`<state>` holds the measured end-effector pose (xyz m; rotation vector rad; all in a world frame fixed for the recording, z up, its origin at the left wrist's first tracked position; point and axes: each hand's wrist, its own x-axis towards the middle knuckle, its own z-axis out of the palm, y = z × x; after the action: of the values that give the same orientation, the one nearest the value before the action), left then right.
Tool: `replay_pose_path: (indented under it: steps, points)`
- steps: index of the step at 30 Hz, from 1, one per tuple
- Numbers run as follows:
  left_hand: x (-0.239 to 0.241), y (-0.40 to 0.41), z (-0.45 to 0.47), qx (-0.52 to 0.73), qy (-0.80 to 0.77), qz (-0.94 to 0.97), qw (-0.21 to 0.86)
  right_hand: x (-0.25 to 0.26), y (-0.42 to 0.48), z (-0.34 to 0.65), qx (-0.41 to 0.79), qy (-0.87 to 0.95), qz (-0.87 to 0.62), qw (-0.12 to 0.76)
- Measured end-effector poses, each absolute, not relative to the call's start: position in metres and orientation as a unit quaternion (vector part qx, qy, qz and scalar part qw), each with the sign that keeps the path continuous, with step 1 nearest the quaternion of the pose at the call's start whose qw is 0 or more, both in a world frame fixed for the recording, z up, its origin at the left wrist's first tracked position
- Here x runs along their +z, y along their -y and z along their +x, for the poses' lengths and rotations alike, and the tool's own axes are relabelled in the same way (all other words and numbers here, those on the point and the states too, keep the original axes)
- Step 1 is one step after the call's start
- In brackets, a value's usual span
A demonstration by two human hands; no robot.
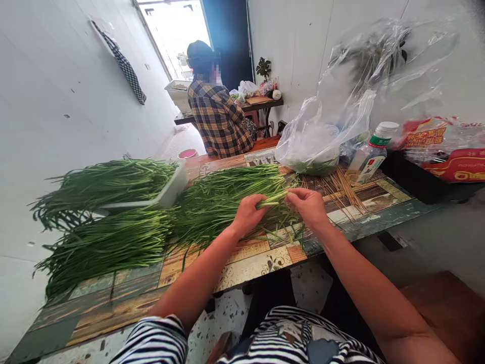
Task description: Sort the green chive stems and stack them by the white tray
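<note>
A small bunch of garlic chives (272,201) lies across my left hand (250,215), whose fingers are closed around the stalks. At the pale cut ends, my right hand (307,206) pinches with thumb and forefinger; whatever sits between those fingertips is too small to make out. Behind and left of both hands, a loose pile of chives (223,194) spreads over the patterned table (242,268). Trimmed bits of chive (290,233) are scattered beneath my right hand.
More chives (109,242) are heaped at left, some in a white tray (172,187). Thin wooden skewers (346,194), a plastic bag (310,141), a bottle (373,151) and a red package (450,151) stand at right. A person in a plaid shirt (217,119) sits beyond the table.
</note>
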<state>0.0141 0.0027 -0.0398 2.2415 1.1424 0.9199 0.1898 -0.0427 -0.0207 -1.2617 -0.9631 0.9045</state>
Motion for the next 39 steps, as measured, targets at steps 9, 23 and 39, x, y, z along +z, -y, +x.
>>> replay_pose_path:
  steps: [9, 23, 39]
  points:
    - [-0.028, -0.005, 0.009, 0.305, -0.363, 0.834, 0.283, -0.036, 0.022, 0.216, 0.209, 0.535, -0.610, 0.545]
    - [-0.023, -0.002, 0.007, 0.375, -0.371, 0.804, 0.274, -0.021, 0.068, 0.222, -0.053, 0.735, -0.621, 0.268]
    - [-0.016, 0.005, 0.005, 0.296, -0.319, 0.855, 0.281, -0.011, 0.086, 0.197, 0.177, 0.750, -0.542, 0.336]
